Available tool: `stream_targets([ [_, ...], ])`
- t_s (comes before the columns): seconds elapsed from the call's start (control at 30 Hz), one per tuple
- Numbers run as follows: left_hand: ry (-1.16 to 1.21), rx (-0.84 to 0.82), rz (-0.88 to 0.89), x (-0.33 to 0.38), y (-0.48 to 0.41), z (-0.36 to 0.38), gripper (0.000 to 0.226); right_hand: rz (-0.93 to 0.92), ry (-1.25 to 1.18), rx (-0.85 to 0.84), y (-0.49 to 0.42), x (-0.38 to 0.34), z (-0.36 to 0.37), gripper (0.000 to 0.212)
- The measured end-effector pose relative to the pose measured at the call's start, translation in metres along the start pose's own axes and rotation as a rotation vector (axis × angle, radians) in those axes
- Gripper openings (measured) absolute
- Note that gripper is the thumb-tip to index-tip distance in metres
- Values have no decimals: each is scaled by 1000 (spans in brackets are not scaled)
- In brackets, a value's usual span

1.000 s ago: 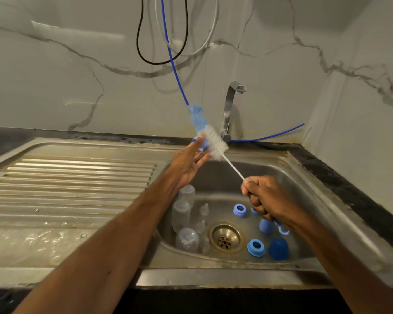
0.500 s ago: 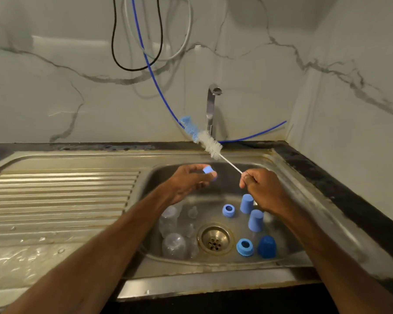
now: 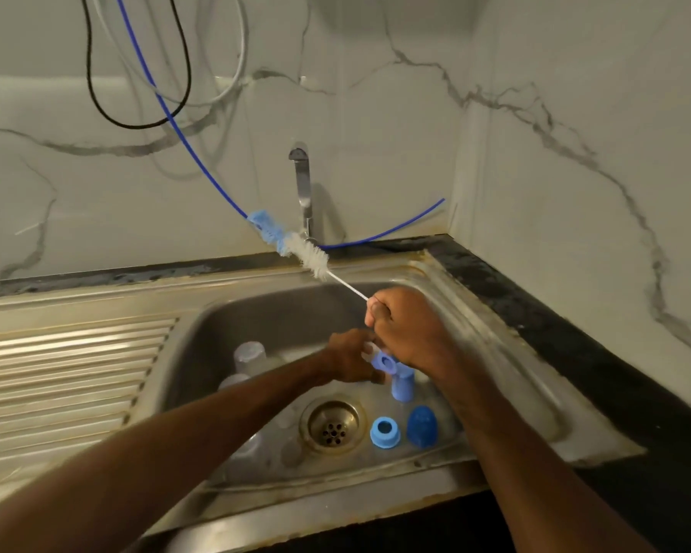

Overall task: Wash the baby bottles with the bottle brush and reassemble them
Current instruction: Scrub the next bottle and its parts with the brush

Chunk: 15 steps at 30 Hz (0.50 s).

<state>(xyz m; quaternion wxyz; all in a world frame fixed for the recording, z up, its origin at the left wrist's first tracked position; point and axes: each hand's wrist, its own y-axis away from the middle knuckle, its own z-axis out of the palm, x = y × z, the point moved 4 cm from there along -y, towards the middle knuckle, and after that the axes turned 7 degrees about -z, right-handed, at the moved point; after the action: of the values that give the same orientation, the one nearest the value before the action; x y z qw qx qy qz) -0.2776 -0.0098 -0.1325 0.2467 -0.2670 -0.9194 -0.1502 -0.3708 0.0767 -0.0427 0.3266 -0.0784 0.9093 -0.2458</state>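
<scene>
while the right grip (image 3: 409, 333) clasps the brush (image 3: 308, 255) above the sink (image 3: 256, 313) and the left grip (image 3: 348, 363) pinches a blue ring (image 3: 385, 361), the bottles (image 3: 250, 355), cap (image 3: 421, 427) and other ring (image 3: 383, 433) lie loose in it, so washing looks barely begun, reassembly untouched.

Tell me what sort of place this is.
Most likely a home kitchen sink corner: a stainless steel sink with a ribbed drainboard, a tap behind the basin, and a dark countertop against marble-look wall tiles.
</scene>
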Motion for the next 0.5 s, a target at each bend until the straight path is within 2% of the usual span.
stream_targets([
  [0.13, -155, -84, 11, -4, -13, 23, 54, -15, 11, 11, -3, 2, -2, 28],
  [0.27, -249, -77, 15, -16, -18, 42, 47, -27, 21, 3, -5, 4, -2, 27],
  [0.5, -415, -77, 27, -20, -20, 59, 50, 12, -7, 18, -6, 10, 2, 27],
])
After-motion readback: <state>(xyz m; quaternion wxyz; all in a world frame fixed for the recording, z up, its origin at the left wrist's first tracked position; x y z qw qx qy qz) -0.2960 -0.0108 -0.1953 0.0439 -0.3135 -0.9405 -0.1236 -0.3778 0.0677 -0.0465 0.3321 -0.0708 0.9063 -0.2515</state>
